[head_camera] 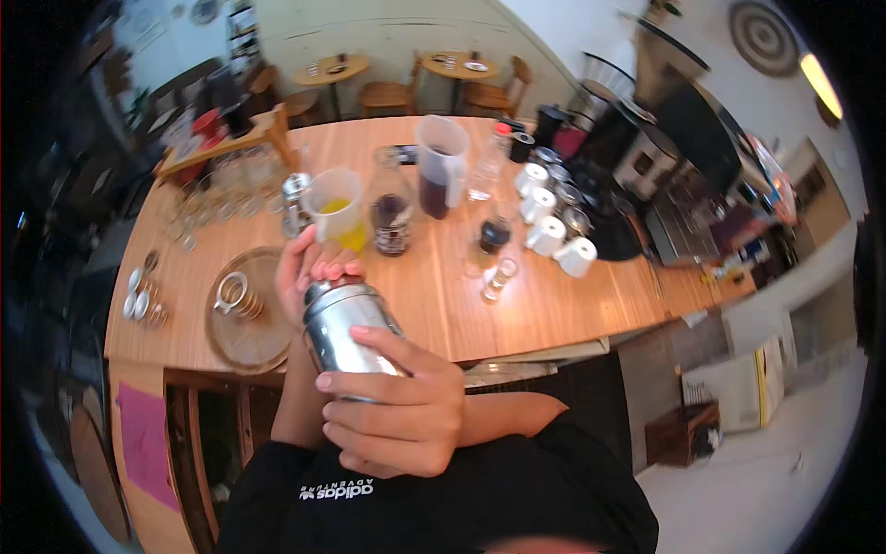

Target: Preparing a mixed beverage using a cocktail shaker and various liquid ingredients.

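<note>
A shiny metal cocktail shaker (349, 325) is held above the near edge of the table, tilted with its top towards the table. My left hand (308, 266) grips its top end, fingers bent over the cap, which they mostly hide. Around the lower body wraps my right hand (405, 408), its fingers across the side towards me. Just past my left hand stands a plastic pitcher (336, 204) with yellow liquid. Beside it is a glass bottle (391, 218) holding something dark. A round wooden tray (225, 339) lies left of the shaker, bearing a glass vessel (239, 298).
Farther back stands a tall pitcher (441, 166) of dark liquid, near a red-capped bottle (490, 163). White cups (543, 232) line the right side by a black machine (623, 166). A small glass jigger (498, 280) is nearer. Stemmed glasses (239, 187) stand beneath a wooden rack (221, 147).
</note>
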### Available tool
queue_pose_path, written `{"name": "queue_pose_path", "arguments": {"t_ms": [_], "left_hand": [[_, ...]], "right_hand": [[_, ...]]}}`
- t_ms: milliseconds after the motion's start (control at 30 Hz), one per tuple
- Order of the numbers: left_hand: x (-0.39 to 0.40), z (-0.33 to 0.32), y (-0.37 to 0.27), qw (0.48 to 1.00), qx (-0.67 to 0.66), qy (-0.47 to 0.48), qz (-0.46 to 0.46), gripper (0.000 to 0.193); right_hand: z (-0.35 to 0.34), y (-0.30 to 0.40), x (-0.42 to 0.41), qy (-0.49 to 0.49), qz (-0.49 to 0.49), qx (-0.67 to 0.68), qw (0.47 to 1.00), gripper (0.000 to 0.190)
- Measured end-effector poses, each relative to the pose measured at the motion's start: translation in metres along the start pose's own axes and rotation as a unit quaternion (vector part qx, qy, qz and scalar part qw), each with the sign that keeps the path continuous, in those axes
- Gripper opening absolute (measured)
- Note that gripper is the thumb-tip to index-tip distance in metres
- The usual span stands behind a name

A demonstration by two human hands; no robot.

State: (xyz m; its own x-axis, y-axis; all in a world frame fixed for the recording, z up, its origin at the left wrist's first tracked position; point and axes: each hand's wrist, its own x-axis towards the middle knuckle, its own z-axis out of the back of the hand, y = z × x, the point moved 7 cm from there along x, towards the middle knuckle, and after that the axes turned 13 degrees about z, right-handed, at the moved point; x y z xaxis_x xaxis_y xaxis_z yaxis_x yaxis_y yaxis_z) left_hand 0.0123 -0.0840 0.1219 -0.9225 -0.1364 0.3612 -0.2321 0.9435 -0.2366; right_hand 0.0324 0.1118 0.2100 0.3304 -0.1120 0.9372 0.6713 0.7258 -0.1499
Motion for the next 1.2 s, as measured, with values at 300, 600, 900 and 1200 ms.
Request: {"name": "queue_pose_path", "arguments": {"t_ms": [300, 600, 900, 1200], "left_hand": [[0.033, 0.017, 0.036, 0.996, -0.038, -0.029, 0.072, 0.052], [0.063, 0.016, 0.082, 0.984, -0.075, -0.012, 0.161, 0.063], [0.078, 0.013, 0.112, 0.98, -0.078, -0.013, 0.181, 0.051], [0.04, -0.009, 0.088, 0.999, 0.032, 0.006, 0.028, 0.054]], "right_hand": [[0.018, 0.015, -0.01, -0.023, -0.029, -0.101, 0.994, 0.017], [0.046, 0.026, -0.016, -0.012, -0.05, -0.167, 0.985, 0.015], [0.067, 0.031, -0.024, -0.011, -0.058, -0.181, 0.982, 0.016], [0.087, 0.046, -0.031, 0.01, 0.023, -0.127, 0.992, 0.014]]}}
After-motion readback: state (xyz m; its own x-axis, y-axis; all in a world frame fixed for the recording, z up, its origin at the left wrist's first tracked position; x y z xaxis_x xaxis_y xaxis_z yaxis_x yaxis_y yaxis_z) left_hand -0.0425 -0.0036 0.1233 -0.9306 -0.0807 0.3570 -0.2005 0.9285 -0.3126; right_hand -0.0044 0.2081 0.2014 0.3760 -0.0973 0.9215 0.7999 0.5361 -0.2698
